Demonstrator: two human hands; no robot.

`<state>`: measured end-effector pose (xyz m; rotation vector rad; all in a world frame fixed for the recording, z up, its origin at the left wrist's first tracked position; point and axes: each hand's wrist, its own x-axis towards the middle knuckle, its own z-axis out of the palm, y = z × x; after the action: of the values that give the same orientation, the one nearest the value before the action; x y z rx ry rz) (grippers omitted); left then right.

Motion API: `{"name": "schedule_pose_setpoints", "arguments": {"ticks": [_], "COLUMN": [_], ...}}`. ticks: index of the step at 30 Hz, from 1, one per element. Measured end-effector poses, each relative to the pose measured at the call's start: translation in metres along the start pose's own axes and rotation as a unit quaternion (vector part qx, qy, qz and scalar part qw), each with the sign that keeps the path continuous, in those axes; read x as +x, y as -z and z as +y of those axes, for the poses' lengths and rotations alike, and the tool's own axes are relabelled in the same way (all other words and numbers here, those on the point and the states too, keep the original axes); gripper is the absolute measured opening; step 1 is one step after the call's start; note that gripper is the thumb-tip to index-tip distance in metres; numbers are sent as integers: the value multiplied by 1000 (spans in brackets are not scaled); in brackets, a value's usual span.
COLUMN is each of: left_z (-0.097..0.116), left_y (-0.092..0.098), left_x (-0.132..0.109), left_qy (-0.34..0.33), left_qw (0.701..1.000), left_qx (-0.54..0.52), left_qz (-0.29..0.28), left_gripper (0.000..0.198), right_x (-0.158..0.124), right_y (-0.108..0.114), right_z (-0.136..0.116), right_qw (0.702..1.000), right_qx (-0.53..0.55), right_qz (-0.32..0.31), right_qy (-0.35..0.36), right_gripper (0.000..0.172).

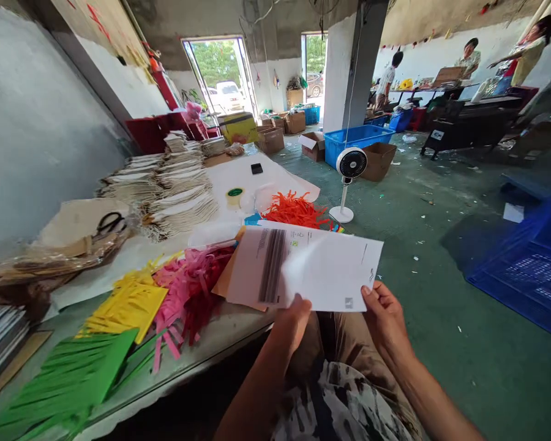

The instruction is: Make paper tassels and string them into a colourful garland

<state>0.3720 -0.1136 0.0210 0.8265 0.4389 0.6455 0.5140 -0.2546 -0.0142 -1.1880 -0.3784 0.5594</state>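
Observation:
A white printed sheet [326, 269] with a dark striped band and a small square code stretches between my two hands above my lap. My left hand [297, 315] grips its lower edge near the middle, thumb on top. At the lower right corner, my right hand [386, 312] pinches the sheet between thumb and curled fingers. Part of an orange-tan sheet [224, 278] shows beneath the paper's left side. Left of it on the table lie dark red, pink [169, 285] and yellow [123, 306] fringed strips, with green fringed paper [68, 380] closest to me. Orange-red shreds [294, 209] lie beyond the sheet.
Stacks of pale bundles [179, 190] line the table's far left, near black scissors [109, 223]. Tape [234, 193] and a black phone [256, 168] rest beyond. A white fan [349, 177] stands past the table; a blue crate [528, 263] is right. Several people work at the back right.

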Motion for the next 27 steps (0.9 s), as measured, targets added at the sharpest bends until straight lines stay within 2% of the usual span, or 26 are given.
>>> {"name": "schedule_pose_setpoints", "arguments": {"ticks": [2, 4, 7, 9, 11, 13, 15, 18, 20, 23, 25, 27], "left_z": [-2, 1, 2, 0, -1, -1, 1, 6, 8, 11, 12, 12], "left_y": [-7, -7, 1, 5, 5, 4, 2, 4, 6, 7, 7, 7], "left_x": [3, 5, 2, -2, -6, -9, -11, -11, -11, -10, -10, -10], "left_qy": [-27, -37, -24, -12, 0, 0, -7, -5, -2, -10, -11, -5], "left_qw": [997, 993, 994, 993, 992, 991, 992, 994, 994, 992, 993, 994], "left_qx": [-19, -9, 38, 79, 109, 113, 101, 88, 97, 108, 101, 97], "left_qz": [70, 110, 103, 84, 69, 68, 70, 64, 56, 60, 65, 59], "left_gripper": [79, 84, 81, 76, 75, 74, 72, 68, 65, 63, 62, 61], "right_x": [-11, -11, 3, 13, 18, 17, 11, 3, 0, -4, -7, -11], "right_y": [5, 17, 34, 36, 30, 20, 13, 9, 8, 4, -1, -5], "right_z": [6, 1, -27, -50, -67, -74, -69, -51, -39, -26, -19, -12], "right_qw": [998, 994, 984, 964, 939, 921, 912, 906, 906, 923, 933, 938], "right_qx": [-12, -58, -155, -228, -291, -321, -332, -348, -350, -323, -296, -273], "right_qz": [-59, -88, -76, -72, -123, -188, -208, -179, -168, -134, -114, -104], "right_qy": [-27, -25, 47, 116, 134, 117, 121, 161, 165, 162, 171, 187], "right_gripper": [38, 50, 63, 73, 71, 59, 49, 43, 48, 66, 65, 57]}}
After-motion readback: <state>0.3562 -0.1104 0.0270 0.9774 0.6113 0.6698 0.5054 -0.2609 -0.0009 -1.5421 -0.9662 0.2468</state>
